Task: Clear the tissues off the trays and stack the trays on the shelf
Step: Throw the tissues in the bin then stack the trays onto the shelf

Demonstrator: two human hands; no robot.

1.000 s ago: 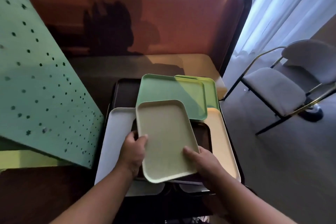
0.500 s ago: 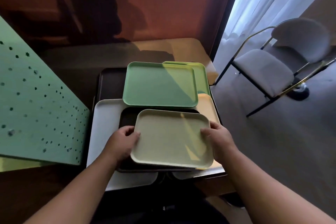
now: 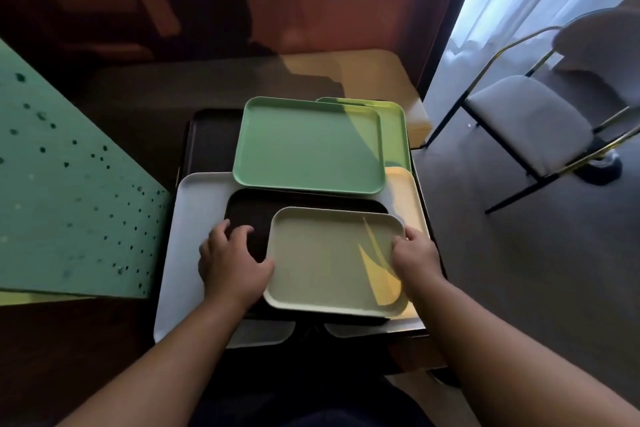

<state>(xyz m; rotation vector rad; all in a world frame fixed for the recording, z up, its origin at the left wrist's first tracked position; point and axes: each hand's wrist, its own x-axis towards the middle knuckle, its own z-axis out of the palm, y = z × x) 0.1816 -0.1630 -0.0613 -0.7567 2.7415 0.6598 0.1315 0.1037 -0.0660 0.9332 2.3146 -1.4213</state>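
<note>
Smooth beige tray (image 3: pixel 332 263), a rounded rectangle at lower centre, lies on a dark tray (image 3: pixel 249 215). My right hand (image 3: pixel 417 255) grasps its right rim; my left hand (image 3: pixel 230 262) rests spread, thumb touching its left edge.

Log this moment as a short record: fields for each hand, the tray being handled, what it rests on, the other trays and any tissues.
left hand: fingers spread on the dark brown tray, thumb at the beige tray's left edge
right hand: grips the beige tray's right edge
beige tray: empty, lying on the dark brown tray
other trays: mint green tray behind, lime tray under it, white tray left, pale yellow tray right
tissues: none visible
</note>
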